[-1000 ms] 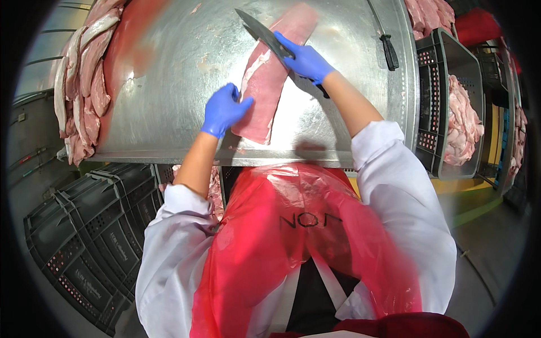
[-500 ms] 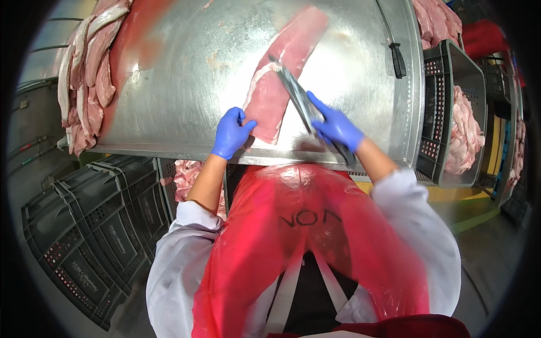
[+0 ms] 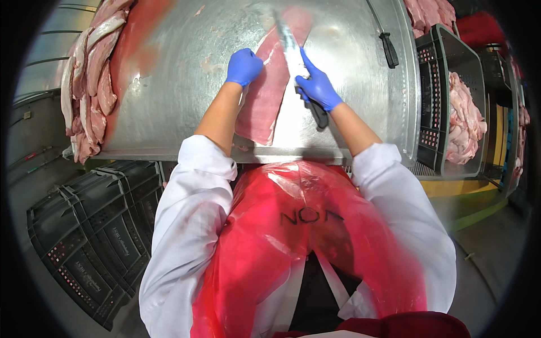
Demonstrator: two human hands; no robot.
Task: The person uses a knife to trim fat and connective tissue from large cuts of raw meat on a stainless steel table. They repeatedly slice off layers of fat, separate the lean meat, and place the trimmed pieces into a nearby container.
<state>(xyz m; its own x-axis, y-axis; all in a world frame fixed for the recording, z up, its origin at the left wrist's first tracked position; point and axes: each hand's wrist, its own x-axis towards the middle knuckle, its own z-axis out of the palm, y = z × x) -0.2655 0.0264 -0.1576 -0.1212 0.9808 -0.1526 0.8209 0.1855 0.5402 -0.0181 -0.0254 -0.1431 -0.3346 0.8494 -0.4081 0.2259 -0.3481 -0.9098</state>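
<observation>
Knife (image 3: 291,48) in right hand (image 3: 316,85) closed grip; left hand (image 3: 243,66) curled, pressing meat slab (image 3: 265,98).

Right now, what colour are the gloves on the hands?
Blue on both, left hand and right hand, clearest in the head view.

I see a shiny steel surface (image 3: 169,79) under bright light, dark plastic crates (image 3: 84,236) stacked on the floor at left, and a grey crate (image 3: 437,84) at right.
</observation>
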